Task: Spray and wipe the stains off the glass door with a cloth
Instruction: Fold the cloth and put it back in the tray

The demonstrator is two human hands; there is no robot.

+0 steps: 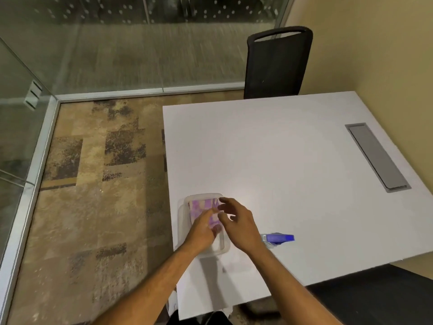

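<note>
Both hands are over a clear plastic container (pixel 203 227) at the near edge of the white counter (pixel 293 160). The left hand (pixel 203 227) reaches into it, fingers extended onto the folded purple-and-white cloth (pixel 201 208) inside; whether it pinches the cloth or only touches it cannot be told. The right hand (pixel 236 220) hovers just above the cloth's right side with fingers loosely spread, holding nothing. The spray bottle (pixel 278 239), with its blue head, lies just to the right of the right wrist. The glass wall (pixel 140 55) stands well ahead of both hands; which pane is the door cannot be told.

The step appears to be lifting out the cloth. To do it well, pinch a full fold rather than one layer, steady the light container with the other hand so it does not slide off the edge, then take up the bottle.
</note>
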